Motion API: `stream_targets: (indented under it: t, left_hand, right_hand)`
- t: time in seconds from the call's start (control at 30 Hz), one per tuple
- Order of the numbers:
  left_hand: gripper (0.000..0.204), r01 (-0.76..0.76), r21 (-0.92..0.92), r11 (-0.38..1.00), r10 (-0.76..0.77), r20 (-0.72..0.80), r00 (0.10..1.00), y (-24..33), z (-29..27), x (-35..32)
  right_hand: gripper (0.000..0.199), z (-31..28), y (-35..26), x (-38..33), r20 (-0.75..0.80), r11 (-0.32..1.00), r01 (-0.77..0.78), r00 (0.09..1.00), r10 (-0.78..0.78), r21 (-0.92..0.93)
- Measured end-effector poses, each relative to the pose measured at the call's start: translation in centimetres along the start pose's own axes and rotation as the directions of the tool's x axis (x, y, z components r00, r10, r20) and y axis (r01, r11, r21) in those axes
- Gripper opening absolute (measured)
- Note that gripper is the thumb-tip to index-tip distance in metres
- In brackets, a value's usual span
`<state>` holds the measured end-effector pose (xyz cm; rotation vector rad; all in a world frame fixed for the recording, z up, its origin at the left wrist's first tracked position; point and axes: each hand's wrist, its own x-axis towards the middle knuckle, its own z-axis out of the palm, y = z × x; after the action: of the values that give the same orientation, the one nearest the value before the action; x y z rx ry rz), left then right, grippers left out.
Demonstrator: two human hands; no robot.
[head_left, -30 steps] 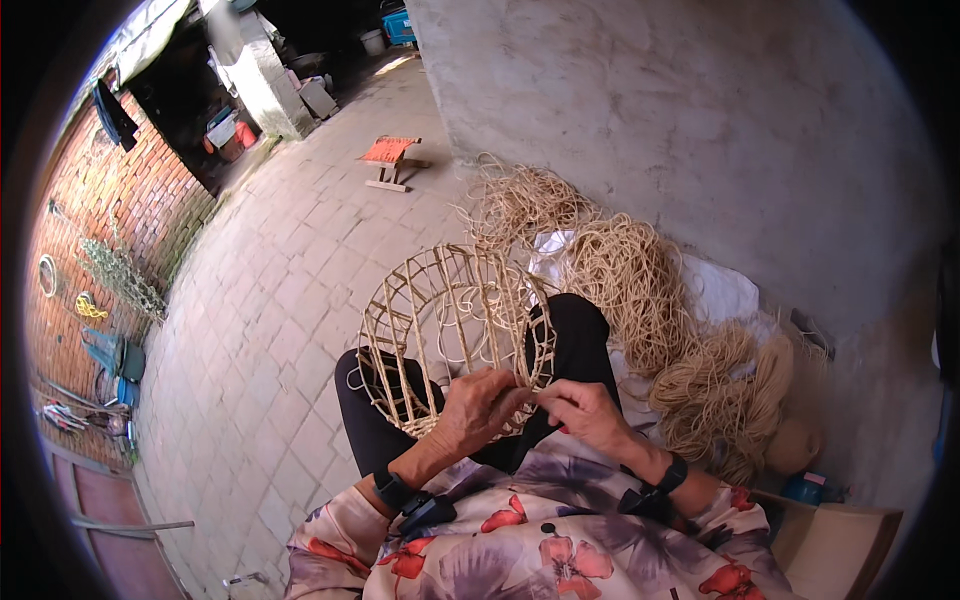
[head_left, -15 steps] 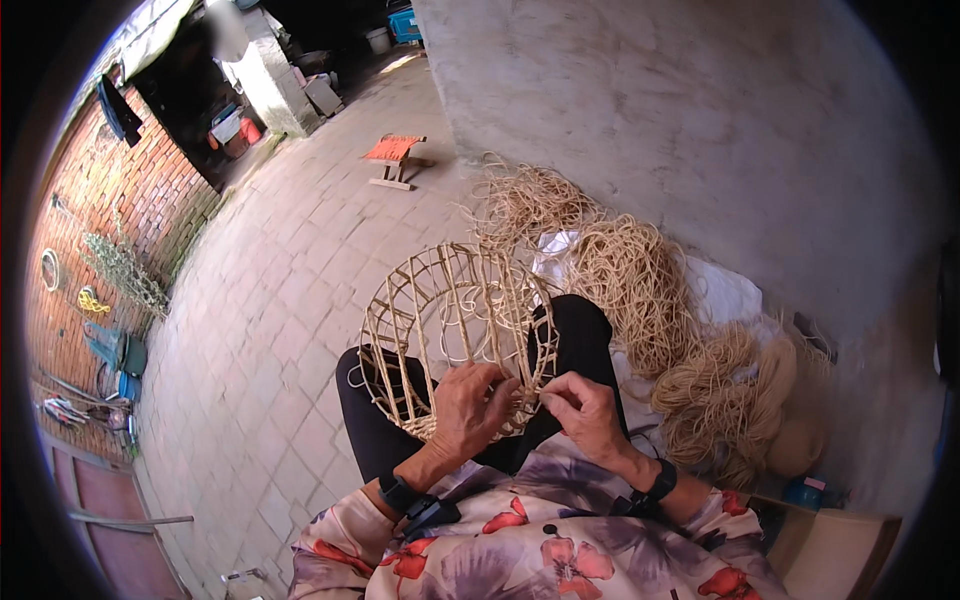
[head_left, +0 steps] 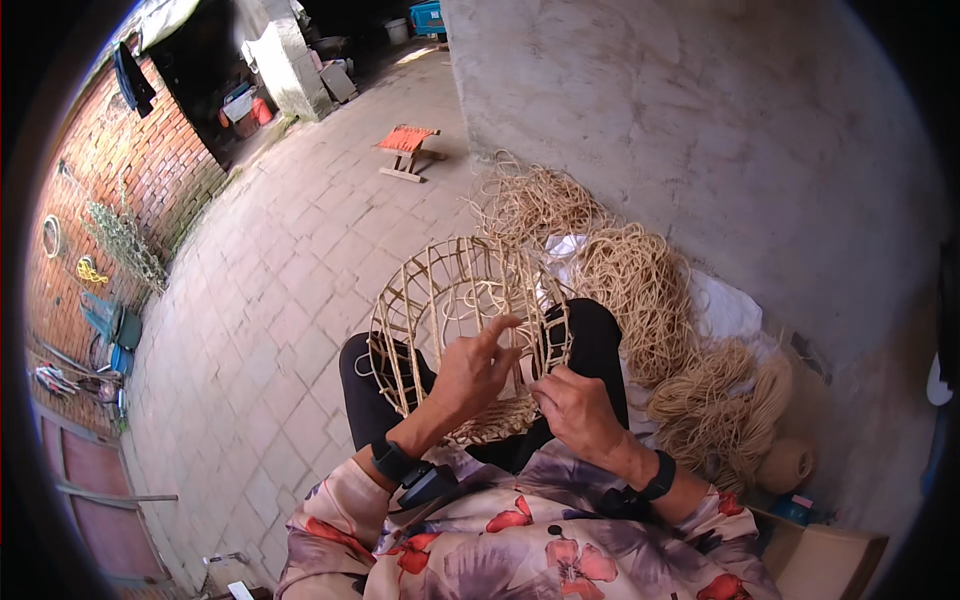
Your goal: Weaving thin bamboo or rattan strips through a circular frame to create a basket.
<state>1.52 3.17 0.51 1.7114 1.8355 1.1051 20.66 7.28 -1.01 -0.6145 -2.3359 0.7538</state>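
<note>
Left hand [head_left: 470, 376] is holding thumb and forefinger apart over lattice basket [head_left: 431, 285]; right hand [head_left: 582, 412] is pinching at its four o'clock, catch unclear.

Pale floral top [head_left: 640, 550] (red blooms [head_left: 510, 516], purplish-grey smudges [head_left: 465, 550]); black trousers [head_left: 598, 345]; black wristbands [head_left: 660, 475], both sides.

Pale slabs [head_left: 270, 300] are covering the courtyard floor around where I am standing. On the right, a grey wall [head_left: 720, 130] is rising; near its far corner a low stool [head_left: 408, 139] with an orange seat is standing. On the left, a red brick wall [head_left: 120, 150] is running towards a dark opening [head_left: 190, 70], beside which a whitish pillar [head_left: 287, 75] is standing. A reddish panel [head_left: 95, 470] is occupying the near left. Daylight is brightening the upper brickwork, and a sunlit patch [head_left: 416, 55] is marking the floor beyond the pillar.
</note>
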Motion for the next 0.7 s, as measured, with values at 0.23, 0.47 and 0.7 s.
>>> stream_targets:
  t: [0.23, 0.47, 0.7]
  left_hand:
    - [0.067, -0.089, 0.043, 0.995, 0.063, 0.419, 0.906, -0.9, -1.5, -0.2]
    - [0.048, -0.262, 0.066, 0.963, 0.196, 0.5, 0.844, 0.9, -1.5, 0.4]
    - [0.017, -0.305, 0.405, 0.862, 0.191, 0.299, 0.935, 1.9, -2.7, -3.3]
  right_hand:
    - [0.007, -0.2, -0.3, 0.3, 0.03, 0.999, -0.024, 0.999, 0.023, 0.031]
    - [0.011, 0.3, 0.0, 0.3, -0.016, 0.997, -0.026, 1.0, 0.027, 0.072]
    - [0.008, -2.1, 1.1, -0.3, 0.074, 0.718, -0.462, 0.862, 0.501, 0.521]
